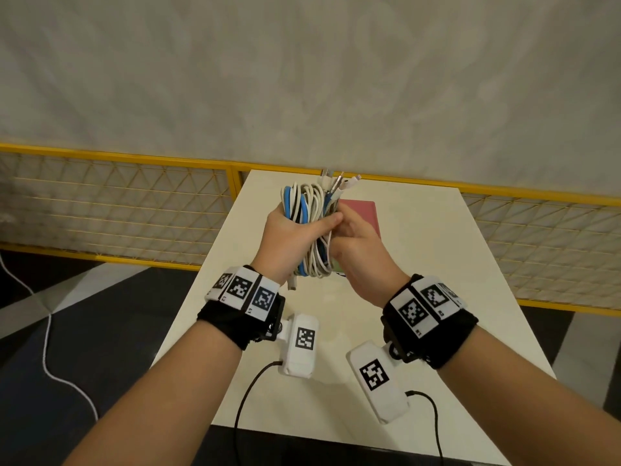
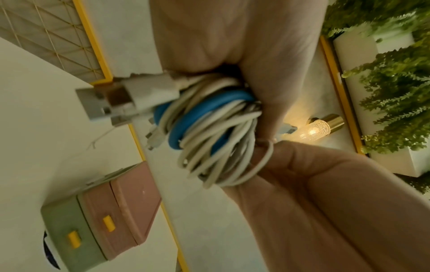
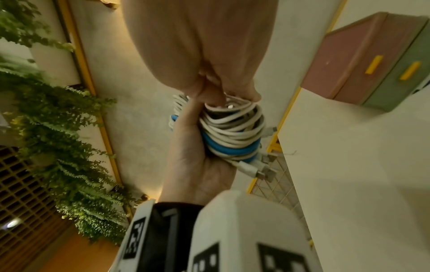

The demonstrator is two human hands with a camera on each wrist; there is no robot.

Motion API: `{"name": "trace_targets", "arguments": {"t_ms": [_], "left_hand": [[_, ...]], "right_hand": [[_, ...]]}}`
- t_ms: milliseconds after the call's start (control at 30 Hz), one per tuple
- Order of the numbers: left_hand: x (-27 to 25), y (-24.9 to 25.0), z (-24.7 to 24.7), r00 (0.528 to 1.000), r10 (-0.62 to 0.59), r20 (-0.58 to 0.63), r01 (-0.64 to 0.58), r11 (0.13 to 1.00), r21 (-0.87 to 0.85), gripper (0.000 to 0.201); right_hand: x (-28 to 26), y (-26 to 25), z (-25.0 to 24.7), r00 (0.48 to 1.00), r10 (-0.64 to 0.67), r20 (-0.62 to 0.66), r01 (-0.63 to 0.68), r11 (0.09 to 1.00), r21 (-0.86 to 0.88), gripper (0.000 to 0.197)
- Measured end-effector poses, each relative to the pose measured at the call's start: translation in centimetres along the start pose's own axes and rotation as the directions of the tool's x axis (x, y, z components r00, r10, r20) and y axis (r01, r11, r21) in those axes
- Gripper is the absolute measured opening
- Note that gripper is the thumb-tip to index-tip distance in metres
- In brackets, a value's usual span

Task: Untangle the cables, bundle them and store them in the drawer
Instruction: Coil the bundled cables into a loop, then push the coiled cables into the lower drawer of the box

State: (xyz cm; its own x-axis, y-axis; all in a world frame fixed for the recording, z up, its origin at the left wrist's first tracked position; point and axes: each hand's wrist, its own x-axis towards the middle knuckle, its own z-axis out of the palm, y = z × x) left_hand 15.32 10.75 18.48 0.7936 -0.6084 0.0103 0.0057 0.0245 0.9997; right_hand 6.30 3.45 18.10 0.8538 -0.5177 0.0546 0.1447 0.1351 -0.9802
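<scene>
A coil of white and blue cables (image 1: 307, 227) hangs above the white table, USB plugs (image 1: 331, 179) sticking out of its top. My left hand (image 1: 289, 230) grips the coil (image 2: 209, 132) round its middle, thumb laid across the front. My right hand (image 1: 356, 243) is against the coil's right side and pinches a thin white strand (image 2: 267, 156) that loops round the bundle (image 3: 232, 128). The drawer box (image 2: 111, 211), pink over green with yellow handles (image 2: 108, 223), stands on the table behind my hands, its drawers closed; only its pink top (image 1: 364, 213) shows in the head view.
The white table (image 1: 420, 297) runs away from me to a yellow mesh fence (image 1: 134, 210) and a pale wall. A white cord (image 1: 47, 348) lies on the dark floor at the left. Green plants (image 3: 58, 128) and a lit lamp (image 2: 318, 128) show in the wrist views.
</scene>
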Motion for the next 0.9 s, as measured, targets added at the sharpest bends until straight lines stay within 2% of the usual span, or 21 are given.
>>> {"name": "trace_targets", "arguments": {"t_ms": [167,267,367,433,467,500,567,633,733,833,900], "left_hand": [[0.7,0.3,-1.5,0.998,-0.047,0.032,0.047,0.999,-0.004,0.042],[1.5,0.8,-3.0,0.979,-0.142,0.148,0.138,0.99,0.038,0.042],[2.0,1.0,-4.5,0.963,-0.175,0.206,0.156,0.982,0.107,0.033],[2.1,0.8,-4.7,0.974,-0.131,0.186,0.098,0.979,0.176,0.021],[1.9,0.7,-4.5,0.977,-0.108,0.184,0.073,0.979,0.189,0.01],[1.8,0.4,-4.2,0.979,-0.087,0.182,0.05,0.979,0.199,0.008],[1.8,-0.4,-3.3,0.982,-0.081,0.173,0.047,0.98,0.193,0.012],[2.0,-1.3,-2.5,0.983,-0.108,0.151,0.081,0.981,0.175,0.013],[2.8,-2.4,-1.5,0.972,-0.162,0.168,0.125,0.97,0.208,0.011],[3.8,-3.4,-0.2,0.962,-0.159,0.223,0.102,0.964,0.246,0.015],[4.8,-4.3,1.1,0.97,-0.095,0.224,0.021,0.95,0.313,0.022]], "right_hand": [[0.2,-0.1,1.2,0.999,0.014,0.031,-0.017,0.996,0.089,0.076],[0.4,-0.1,1.1,0.996,0.02,0.092,-0.029,0.995,0.099,0.071],[1.3,-0.1,0.0,0.993,0.095,0.063,-0.095,0.996,-0.002,0.048],[1.9,-0.2,-0.4,0.989,0.145,-0.043,-0.146,0.989,-0.026,0.03],[2.2,0.0,-0.3,0.984,0.163,-0.065,-0.165,0.986,-0.022,0.025],[2.2,-0.1,0.2,0.984,0.166,-0.061,-0.168,0.985,-0.035,0.022],[2.0,0.1,1.2,0.989,0.136,-0.056,-0.141,0.986,-0.093,0.025],[2.0,0.8,1.5,0.99,0.122,-0.072,-0.129,0.986,-0.103,0.037],[2.1,2.1,-0.1,0.986,0.149,-0.072,-0.158,0.978,-0.136,0.053],[2.2,2.9,-3.3,0.967,0.228,-0.115,-0.247,0.948,-0.202,0.033],[2.4,3.5,-5.6,0.955,0.286,-0.081,-0.297,0.924,-0.239,0.037]]}}
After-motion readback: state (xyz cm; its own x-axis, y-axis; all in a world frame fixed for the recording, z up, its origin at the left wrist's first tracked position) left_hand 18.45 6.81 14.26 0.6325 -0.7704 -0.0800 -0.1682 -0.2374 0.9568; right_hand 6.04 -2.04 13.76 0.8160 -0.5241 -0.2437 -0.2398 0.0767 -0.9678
